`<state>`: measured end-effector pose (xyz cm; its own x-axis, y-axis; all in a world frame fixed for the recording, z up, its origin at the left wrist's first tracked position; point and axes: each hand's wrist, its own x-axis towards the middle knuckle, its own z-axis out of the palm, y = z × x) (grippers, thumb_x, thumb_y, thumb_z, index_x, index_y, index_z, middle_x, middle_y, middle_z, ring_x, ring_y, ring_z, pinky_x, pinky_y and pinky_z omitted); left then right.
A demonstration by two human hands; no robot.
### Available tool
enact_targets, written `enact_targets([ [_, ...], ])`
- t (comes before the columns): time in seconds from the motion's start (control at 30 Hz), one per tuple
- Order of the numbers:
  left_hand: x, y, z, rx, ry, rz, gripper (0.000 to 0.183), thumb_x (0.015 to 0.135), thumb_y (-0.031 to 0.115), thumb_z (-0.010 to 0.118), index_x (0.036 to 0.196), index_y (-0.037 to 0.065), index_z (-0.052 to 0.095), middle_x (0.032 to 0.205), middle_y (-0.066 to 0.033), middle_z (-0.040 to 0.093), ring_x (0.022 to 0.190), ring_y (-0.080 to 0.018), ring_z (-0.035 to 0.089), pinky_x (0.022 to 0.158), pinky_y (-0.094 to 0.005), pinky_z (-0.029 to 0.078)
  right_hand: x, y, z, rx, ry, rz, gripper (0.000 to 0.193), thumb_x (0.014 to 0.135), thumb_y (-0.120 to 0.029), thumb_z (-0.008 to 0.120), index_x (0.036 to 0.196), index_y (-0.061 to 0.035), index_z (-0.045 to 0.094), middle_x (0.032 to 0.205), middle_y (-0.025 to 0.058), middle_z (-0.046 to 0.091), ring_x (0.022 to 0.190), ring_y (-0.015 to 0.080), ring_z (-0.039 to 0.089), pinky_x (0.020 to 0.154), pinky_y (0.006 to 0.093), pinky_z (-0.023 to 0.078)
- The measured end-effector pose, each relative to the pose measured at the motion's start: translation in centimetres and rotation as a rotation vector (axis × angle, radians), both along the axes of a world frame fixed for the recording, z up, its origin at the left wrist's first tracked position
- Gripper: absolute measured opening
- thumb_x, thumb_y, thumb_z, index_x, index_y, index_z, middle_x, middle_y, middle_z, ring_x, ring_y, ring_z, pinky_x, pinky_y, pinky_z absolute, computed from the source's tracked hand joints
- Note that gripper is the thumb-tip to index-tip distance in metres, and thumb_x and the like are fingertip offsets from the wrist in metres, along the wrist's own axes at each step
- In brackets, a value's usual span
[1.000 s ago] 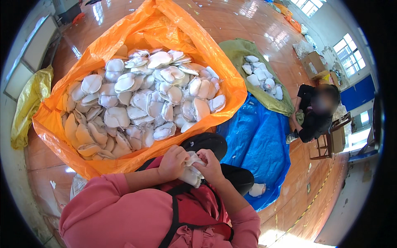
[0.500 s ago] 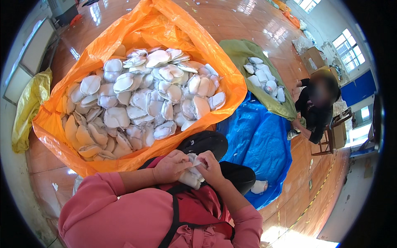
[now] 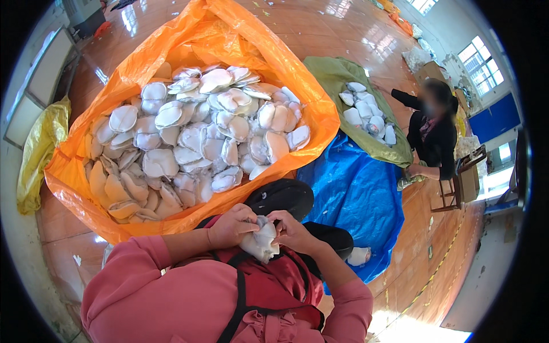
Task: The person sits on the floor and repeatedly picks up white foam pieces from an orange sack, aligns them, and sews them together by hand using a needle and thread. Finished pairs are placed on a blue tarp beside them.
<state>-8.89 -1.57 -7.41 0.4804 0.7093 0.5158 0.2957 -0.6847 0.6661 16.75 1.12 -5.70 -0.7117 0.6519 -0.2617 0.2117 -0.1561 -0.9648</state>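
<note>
Over my lap, my left hand (image 3: 233,227) and my right hand (image 3: 294,233) both hold a small white padded cloth piece (image 3: 261,244). The left fingers pinch its upper left edge, and the right fingers grip the upper right. Its lower part hangs free below them, puffed and creased. Just beyond my knees, a heap of similar white rounded pads (image 3: 160,163) with loose fluff fills a large orange plastic sack (image 3: 251,34), opened wide.
A blue tarp (image 3: 366,194) lies right of my knees, with one white piece (image 3: 359,256) on it. Beyond it, a green sack (image 3: 326,71) holds several white stuffed pieces (image 3: 366,107). A co-worker (image 3: 434,128) sits beside it, near a wooden chair (image 3: 452,194). A yellow sack (image 3: 43,154) lies far left.
The padded piece has turned in my hands, showing more of its smooth white side, and my right hand has shifted slightly right. The co-worker has straightened up and stretched an arm toward the green sack.
</note>
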Motion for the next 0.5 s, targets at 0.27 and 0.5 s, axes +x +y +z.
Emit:
enact_targets([
  [0.27,-0.2,-1.4,-0.1,-0.081,0.013,0.023,0.024,0.073,0.003,0.070,0.096,0.011,0.067,0.099,-0.0058,0.059,0.096,-0.0278,0.055,0.084,-0.0378,0.044,-1.9,-0.5,-0.1,0.120,-0.054,-0.020,0.063,0.068,0.002,0.082,0.120,-0.0080,0.047,0.110,0.0026,0.054,0.084,0.0117,0.055,0.073,0.0269,0.049],
  [0.5,-0.2,-2.5,1.5,-0.350,-0.026,0.050,0.025,0.077,0.020,0.076,0.097,0.010,0.064,0.101,-0.0082,0.056,0.099,-0.0296,0.051,0.087,-0.0398,0.039,-2.7,-0.7,-1.4,0.211,-0.021,-0.061,0.056,0.064,0.001,0.083,0.107,-0.0076,0.048,0.099,0.0032,0.050,0.079,0.0132,0.054,0.069,0.0271,0.048],
])
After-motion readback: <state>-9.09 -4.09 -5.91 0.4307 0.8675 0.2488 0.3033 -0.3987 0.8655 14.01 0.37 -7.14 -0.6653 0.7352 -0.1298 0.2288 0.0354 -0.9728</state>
